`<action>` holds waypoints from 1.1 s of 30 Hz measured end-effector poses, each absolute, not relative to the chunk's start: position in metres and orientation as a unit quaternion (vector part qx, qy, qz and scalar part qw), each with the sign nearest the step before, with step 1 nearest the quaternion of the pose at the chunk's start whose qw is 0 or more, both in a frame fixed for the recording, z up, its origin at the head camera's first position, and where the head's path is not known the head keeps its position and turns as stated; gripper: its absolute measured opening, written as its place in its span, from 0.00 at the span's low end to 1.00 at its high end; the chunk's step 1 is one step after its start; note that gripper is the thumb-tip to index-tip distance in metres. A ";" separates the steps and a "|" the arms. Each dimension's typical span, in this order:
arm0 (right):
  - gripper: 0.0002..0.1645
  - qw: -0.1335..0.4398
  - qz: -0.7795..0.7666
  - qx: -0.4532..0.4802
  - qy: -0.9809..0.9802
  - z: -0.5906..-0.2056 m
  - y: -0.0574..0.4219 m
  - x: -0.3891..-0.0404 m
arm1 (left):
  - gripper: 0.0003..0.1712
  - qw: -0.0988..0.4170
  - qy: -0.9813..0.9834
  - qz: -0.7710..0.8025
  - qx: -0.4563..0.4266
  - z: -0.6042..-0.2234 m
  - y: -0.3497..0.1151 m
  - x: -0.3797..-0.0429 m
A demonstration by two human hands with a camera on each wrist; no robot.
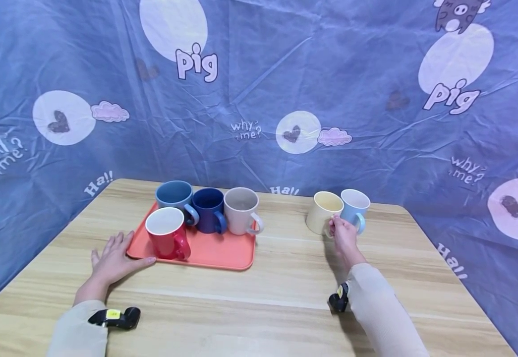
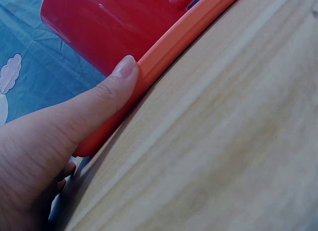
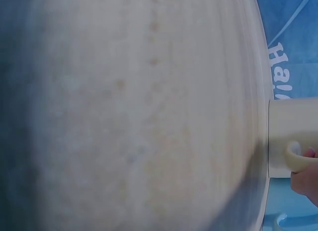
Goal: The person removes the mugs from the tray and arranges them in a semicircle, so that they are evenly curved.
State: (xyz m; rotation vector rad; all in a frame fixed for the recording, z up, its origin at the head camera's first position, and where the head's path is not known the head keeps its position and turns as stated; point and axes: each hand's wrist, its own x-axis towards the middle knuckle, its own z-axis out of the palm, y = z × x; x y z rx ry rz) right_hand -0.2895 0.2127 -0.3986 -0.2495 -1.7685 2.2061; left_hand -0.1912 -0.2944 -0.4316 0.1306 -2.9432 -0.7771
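At frame right, the right hand (image 1: pixel 346 240) is pinching the cream mug (image 1: pixel 318 217) by its handle (image 3: pixel 298 163), best kept upright, the spread left hand (image 1: pixel 115 262) touching the tray (image 1: pixel 220 252).

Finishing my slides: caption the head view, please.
Right hand grips cream mug; left hand touches orange tray holding four mugs.

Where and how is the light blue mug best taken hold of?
Probably by its handle, from the front: the light blue mug stands upright with the handle turned to the front, while the pale yellow mug stands close on its left, leaving little room there for fingers.
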 end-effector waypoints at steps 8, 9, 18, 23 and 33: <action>0.21 0.151 0.751 -0.087 -0.637 -0.400 0.214 -0.292 | 0.65 0.043 -0.966 -0.251 0.046 -0.430 -0.295 -0.191; 0.21 0.152 0.748 -0.088 -0.640 -0.400 0.213 -0.292 | 0.65 0.042 -0.966 -0.252 0.047 -0.430 -0.294 -0.191; 0.19 0.150 0.726 -0.093 -0.664 -0.393 0.211 -0.290 | 0.65 0.043 -0.965 -0.255 0.047 -0.430 -0.294 -0.190; 0.18 0.149 0.720 -0.103 -0.670 -0.393 0.212 -0.290 | 0.65 0.042 -0.965 -0.256 0.046 -0.430 -0.293 -0.189; 0.15 0.151 0.709 -0.119 -0.678 -0.392 0.215 -0.289 | 0.65 0.046 -0.965 -0.256 0.044 -0.431 -0.293 -0.190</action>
